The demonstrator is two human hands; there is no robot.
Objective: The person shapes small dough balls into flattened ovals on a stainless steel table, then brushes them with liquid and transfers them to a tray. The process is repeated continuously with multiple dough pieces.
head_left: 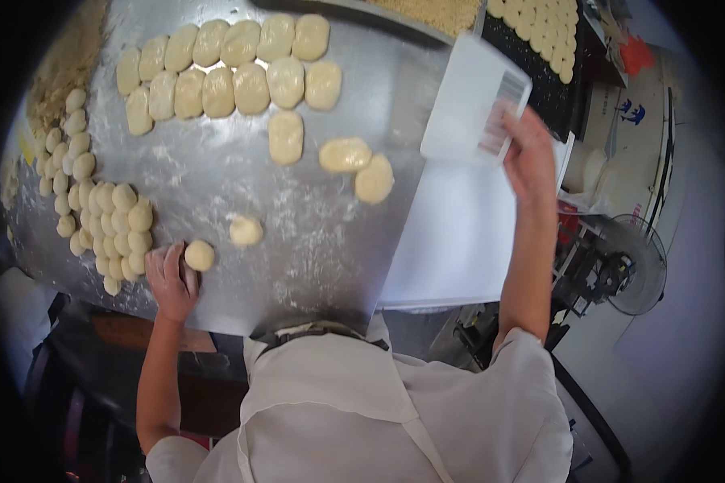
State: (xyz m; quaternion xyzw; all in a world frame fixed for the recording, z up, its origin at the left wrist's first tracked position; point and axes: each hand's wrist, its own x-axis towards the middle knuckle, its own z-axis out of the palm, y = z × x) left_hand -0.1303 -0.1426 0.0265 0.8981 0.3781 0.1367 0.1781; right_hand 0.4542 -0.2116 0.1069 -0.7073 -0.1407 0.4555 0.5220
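Observation:
My left hand (169, 279) rests palm down at the table's near left, its fingers stretched out. It lies between a small dough ball (200, 255) at its right and a cluster of dough balls (121, 221); whether it touches either I cannot tell. A second loose ball (246, 230) sits farther right. My right hand (530, 153) grips the edge of a white rectangular plastic piece (463, 101) with a dark striped patch, slightly blurred and held up at the right. Beyond my hands, flattened glossy dough pieces (250, 88) lie in two rows, with several more pieces nearer me.
The metal table (314, 233) is dusted with flour. A large white sheet or bin (451, 233) adjoins its right side. At the far edge stands a tray of yellowish crumbs (435, 12), beside a dark tray (532, 64) of small dough pieces. A fan (632, 266) stands at the right.

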